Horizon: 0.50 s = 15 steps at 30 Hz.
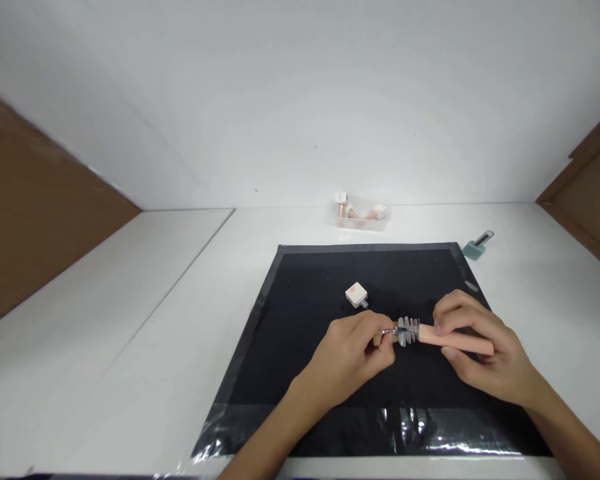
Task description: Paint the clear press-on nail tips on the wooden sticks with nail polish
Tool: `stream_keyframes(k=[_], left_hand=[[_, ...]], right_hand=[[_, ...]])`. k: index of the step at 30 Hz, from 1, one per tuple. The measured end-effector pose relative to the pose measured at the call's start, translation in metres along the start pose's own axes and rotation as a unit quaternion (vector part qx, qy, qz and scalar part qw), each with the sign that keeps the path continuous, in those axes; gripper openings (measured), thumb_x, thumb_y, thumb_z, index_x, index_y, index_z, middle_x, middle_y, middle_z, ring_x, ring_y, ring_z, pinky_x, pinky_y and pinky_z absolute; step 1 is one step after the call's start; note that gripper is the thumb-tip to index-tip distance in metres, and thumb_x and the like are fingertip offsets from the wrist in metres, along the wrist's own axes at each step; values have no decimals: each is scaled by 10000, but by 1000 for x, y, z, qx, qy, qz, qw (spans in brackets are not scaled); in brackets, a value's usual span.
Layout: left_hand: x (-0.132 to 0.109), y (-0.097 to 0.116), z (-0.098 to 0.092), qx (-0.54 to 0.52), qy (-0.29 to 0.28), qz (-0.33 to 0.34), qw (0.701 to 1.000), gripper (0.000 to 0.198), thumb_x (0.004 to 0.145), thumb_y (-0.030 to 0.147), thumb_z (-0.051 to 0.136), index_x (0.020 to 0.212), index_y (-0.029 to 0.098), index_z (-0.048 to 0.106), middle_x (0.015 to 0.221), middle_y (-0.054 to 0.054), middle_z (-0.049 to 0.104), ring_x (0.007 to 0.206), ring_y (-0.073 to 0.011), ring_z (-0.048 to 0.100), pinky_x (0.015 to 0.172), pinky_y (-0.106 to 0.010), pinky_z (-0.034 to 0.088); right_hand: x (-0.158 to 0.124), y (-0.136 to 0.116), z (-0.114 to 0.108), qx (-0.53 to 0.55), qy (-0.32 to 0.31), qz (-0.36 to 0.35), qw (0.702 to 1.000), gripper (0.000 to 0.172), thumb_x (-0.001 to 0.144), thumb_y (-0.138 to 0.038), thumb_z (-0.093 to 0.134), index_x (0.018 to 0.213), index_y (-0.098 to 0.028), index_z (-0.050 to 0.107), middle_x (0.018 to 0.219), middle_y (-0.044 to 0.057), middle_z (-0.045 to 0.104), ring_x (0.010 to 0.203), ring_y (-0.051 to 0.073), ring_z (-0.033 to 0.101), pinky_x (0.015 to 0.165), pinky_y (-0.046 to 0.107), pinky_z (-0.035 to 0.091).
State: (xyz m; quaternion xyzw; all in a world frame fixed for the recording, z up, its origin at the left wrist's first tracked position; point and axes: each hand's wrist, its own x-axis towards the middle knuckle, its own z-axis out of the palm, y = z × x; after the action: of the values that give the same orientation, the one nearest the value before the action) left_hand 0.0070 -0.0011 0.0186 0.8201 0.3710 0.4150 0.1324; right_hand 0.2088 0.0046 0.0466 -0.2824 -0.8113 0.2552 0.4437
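Observation:
My right hand (485, 347) is closed around a peach-coloured stick-like tube (455, 338), fingers on top and thumb below. At the tube's left end sits a clear, finned collar (409, 331). My left hand (357, 350) pinches a thin silvery metal piece (389, 331) in line with the collar. A small yellowish-brown part (379, 339) shows at those fingertips; its kind is unclear. Above the left hand, a white block with a short grey stub (357, 295) lies on the black mat (310, 287), touched by neither hand.
A clear plastic tray (364, 224) holding white blocks and peach-coloured pieces stands near the back wall. At the mat's upper right corner lies a grey-green tool with a flat head (475, 249). A small clear piece (471, 286) rests on the mat's right edge. Brown panels flank the white table.

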Motion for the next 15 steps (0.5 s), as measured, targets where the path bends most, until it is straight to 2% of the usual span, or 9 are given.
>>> stream_keyframes(k=[7,15], left_hand=[[-1,-1,-1,-25,-7,-17,1000,118,816,111,467,761,158,561,537,56,542,431,-49,450,436,-141,381],[-2,0,0,-18,-14,-3,1000,124,810,99,464,756,156,560,557,45,565,448,-55,477,448,-145,390]], right_hand=[[-2,0,0,0,-9,4,1000,242,747,-15,513,881,-212,559,759,30,532,649,165,559,533,283,485],[-2,0,-1,-2,-6,-1,1000,247,742,-4,512,879,-205,557,757,28,537,648,154,557,533,268,478]])
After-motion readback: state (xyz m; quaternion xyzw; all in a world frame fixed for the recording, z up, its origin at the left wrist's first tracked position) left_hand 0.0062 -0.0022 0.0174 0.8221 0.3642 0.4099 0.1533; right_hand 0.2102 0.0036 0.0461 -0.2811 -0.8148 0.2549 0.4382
